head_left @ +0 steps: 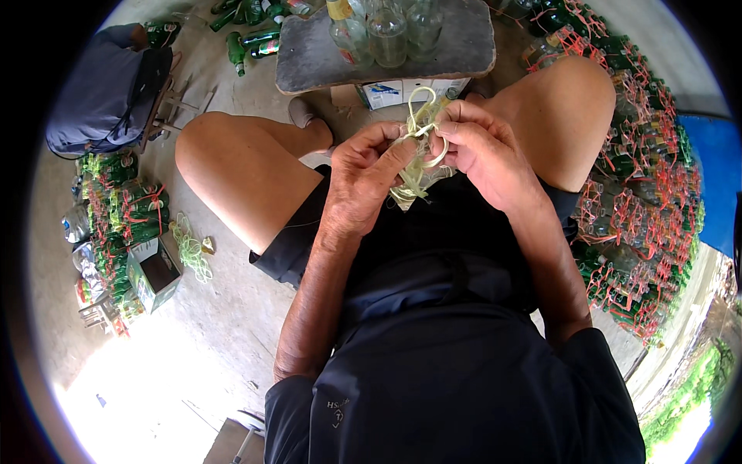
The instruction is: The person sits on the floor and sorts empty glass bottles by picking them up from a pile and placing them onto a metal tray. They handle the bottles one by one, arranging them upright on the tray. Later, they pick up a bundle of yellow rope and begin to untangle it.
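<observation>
Above my lap, a tangle of pale yellow-green plastic twine (415, 176) hangs between my two hands. My left hand (369, 166) pinches it between thumb and fingers. From the other side my right hand (478, 143) also pinches the twine, its thumb pressed to the fingertips. One loop sticks up above the fingers, and loose ends dangle below them. Just beyond my hands stands a low dark bench (386, 60), bearing several clear glass bottles (387, 39).
A white carton (396, 93) sits under the bench. Bottles tied with red twine (626, 193) are piled at right. Green bottles (127, 209), an open box (154, 272) and loose green twine (191, 247) lie at left. Another person (108, 85) sits at upper left.
</observation>
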Demonstrator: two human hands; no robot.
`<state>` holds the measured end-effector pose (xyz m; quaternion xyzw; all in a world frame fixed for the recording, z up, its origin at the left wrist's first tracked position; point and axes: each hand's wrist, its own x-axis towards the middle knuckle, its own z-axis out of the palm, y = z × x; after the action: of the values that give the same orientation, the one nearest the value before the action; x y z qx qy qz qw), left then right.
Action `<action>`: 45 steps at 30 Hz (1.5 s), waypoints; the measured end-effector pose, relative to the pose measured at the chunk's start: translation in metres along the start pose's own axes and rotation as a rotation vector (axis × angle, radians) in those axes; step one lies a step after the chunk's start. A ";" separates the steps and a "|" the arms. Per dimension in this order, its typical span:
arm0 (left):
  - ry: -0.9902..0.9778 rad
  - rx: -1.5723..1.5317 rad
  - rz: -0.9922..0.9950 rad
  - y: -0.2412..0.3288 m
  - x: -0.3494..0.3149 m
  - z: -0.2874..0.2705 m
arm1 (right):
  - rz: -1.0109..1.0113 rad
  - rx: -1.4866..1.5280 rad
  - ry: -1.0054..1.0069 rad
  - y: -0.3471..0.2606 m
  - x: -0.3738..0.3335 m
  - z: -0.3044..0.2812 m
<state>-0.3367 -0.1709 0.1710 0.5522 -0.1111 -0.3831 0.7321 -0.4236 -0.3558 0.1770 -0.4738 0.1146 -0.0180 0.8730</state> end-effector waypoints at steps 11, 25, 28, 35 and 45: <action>0.070 0.275 0.094 0.002 0.005 -0.004 | 0.127 -0.141 -0.051 -0.023 0.015 -0.007; 0.221 0.238 0.141 0.006 0.015 -0.019 | 0.182 -0.194 -0.053 -0.040 0.024 -0.023; 0.227 0.214 0.157 0.011 0.016 -0.019 | 0.225 -0.209 -0.037 -0.041 0.025 -0.026; 0.229 0.183 0.160 0.019 0.020 -0.025 | 0.287 -0.621 -0.252 -0.038 0.023 -0.030; 0.280 0.272 0.204 0.015 0.023 -0.033 | 0.096 -0.458 -0.150 -0.059 0.014 -0.039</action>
<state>-0.2954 -0.1615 0.1661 0.6799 -0.1141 -0.2081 0.6939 -0.4138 -0.4225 0.2024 -0.6532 0.0730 0.0849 0.7489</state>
